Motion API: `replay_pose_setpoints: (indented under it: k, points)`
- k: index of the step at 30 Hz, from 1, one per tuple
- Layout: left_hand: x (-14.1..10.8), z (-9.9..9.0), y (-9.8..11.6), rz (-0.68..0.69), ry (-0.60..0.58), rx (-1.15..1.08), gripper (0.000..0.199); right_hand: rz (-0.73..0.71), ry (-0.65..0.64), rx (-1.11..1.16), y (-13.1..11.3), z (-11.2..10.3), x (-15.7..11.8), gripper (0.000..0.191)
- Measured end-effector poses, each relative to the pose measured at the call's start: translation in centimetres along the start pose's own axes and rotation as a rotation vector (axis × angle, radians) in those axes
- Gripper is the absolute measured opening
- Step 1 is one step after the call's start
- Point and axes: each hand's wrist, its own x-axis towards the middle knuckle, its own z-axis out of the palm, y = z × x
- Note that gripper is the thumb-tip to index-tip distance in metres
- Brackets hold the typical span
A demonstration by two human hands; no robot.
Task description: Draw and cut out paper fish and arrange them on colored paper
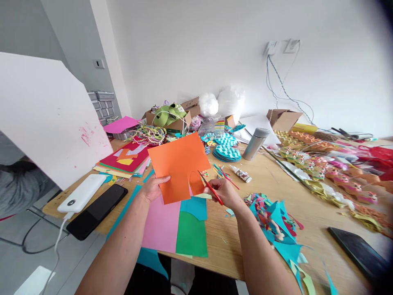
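An orange paper sheet (178, 164) is held up over the table, its left edge pinched by my left hand (153, 187). A slit runs up from its lower edge, beside a faint curved outline near the lower right. My right hand (222, 191) is closed on red scissors (211, 188), whose blades lie at the sheet's right edge by that outline. Beneath the sheet, pink paper (159, 225), green paper (192, 235) and blue paper (196, 208) overlap at the table's front edge.
Left are a white power bank (81, 192), a black phone (97, 211) and stacked coloured paper (123, 162). Behind stand a grey bottle (256, 143) and a glue bottle (241, 173). Paper scraps (276, 221) and another phone (357, 252) lie right. A white board (49, 119) rises at left.
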Motion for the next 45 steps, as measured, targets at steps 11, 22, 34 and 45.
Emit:
replay_pose_setpoints:
  k: [11,22,34,45]
  points:
    - [-0.2,-0.5,0.3,-0.026,-0.058,0.05,0.044,0.066,-0.151,-0.063,-0.6,-1.2,-0.8,0.051]
    - [-0.3,-0.7,0.4,-0.044,-0.069,0.075,0.046,0.042,-0.169,-0.115,-0.9,-1.5,-1.0,0.05]
    - [-0.3,-0.8,0.4,-0.028,-0.062,0.061,0.05,0.051,-0.261,-0.175,-1.1,-2.1,-1.2,0.049]
    - [-0.4,-0.9,0.6,-0.053,-0.123,0.017,0.042,0.176,-0.373,-0.422,-5.7,-3.8,-0.1,0.049]
